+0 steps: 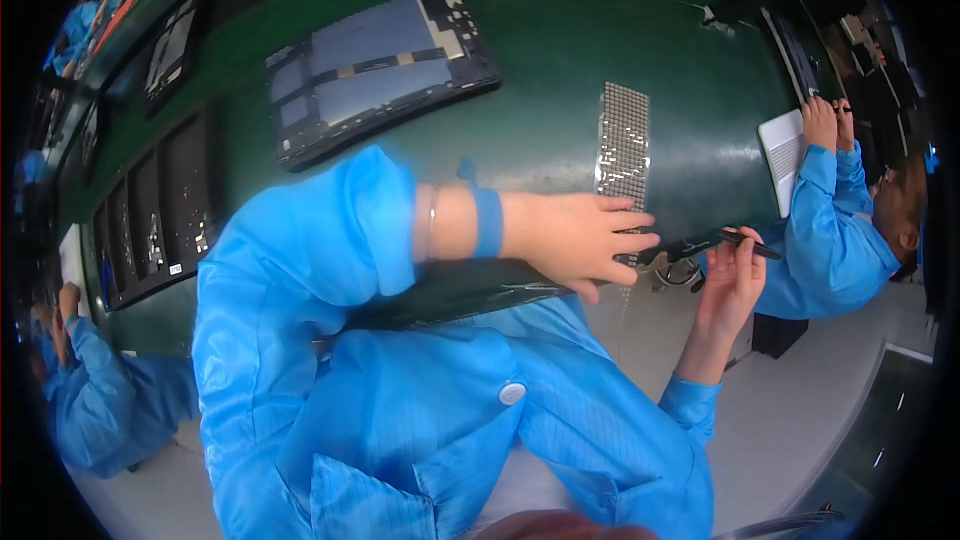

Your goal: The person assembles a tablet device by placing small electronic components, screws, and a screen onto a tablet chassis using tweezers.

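Observation:
My left hand [585, 240] reaches across in front of my body, palm down with its fingers spread. A blue band circles its wrist. The fingers lie over the near end of a narrow sheet [623, 140] covered in rows of small shiny pieces, some of them gone; whether they press on it I cannot tell. Off the table's near edge, to the right, my right hand [735, 275] is raised and pinches a slim black pen-like tool [752, 244]; its exact kind is not clear.
Farther left on the green table [540, 50] lies a large opened device panel [375, 70] with a grey-blue inside. A black compartment tray [160, 210] of small parts sits left of it. Co-workers in blue work at the right [835, 240] and left [110, 390], near a white laptop-like object [783, 155].

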The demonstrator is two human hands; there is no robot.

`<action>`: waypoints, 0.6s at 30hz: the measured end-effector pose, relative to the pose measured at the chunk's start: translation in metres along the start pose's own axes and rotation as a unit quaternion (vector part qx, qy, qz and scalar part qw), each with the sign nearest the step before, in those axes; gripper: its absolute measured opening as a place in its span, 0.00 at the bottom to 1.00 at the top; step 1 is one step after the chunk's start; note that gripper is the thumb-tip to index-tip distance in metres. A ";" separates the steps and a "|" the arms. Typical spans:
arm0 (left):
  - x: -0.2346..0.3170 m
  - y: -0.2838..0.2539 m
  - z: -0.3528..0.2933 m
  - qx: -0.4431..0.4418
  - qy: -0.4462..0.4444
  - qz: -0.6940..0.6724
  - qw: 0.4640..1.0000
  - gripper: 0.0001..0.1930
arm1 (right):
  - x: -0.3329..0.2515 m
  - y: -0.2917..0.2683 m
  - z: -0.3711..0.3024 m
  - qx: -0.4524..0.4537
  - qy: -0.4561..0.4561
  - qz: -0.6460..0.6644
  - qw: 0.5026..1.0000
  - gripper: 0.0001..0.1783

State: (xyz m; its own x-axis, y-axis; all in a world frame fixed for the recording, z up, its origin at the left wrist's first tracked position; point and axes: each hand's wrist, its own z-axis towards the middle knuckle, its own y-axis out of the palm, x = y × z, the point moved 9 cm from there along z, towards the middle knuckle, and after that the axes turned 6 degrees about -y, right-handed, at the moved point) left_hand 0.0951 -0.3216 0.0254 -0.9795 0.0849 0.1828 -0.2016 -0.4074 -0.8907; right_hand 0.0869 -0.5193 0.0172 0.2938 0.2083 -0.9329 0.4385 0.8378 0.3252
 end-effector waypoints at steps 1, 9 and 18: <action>0.002 0.004 0.005 0.022 -0.027 0.013 0.999 0.23 | -0.003 -0.006 0.000 0.006 0.001 -0.002 1.000 0.11; 0.032 -0.002 -0.020 -0.141 -0.274 0.248 0.918 0.41 | -0.012 0.012 0.013 -0.036 -0.022 -0.002 0.999 0.12; 0.034 -0.106 -0.191 -0.173 -0.563 0.301 0.750 0.42 | 0.042 0.150 0.002 -0.266 0.081 -0.061 0.959 0.09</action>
State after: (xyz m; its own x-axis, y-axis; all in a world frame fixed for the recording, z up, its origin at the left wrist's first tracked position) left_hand 0.0836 -0.1020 0.0464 -0.3119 -0.9209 -0.2339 0.0992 0.2132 -0.9720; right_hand 0.1663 -0.3855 0.0271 0.1122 0.1313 -0.9850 -0.0468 0.9908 0.1268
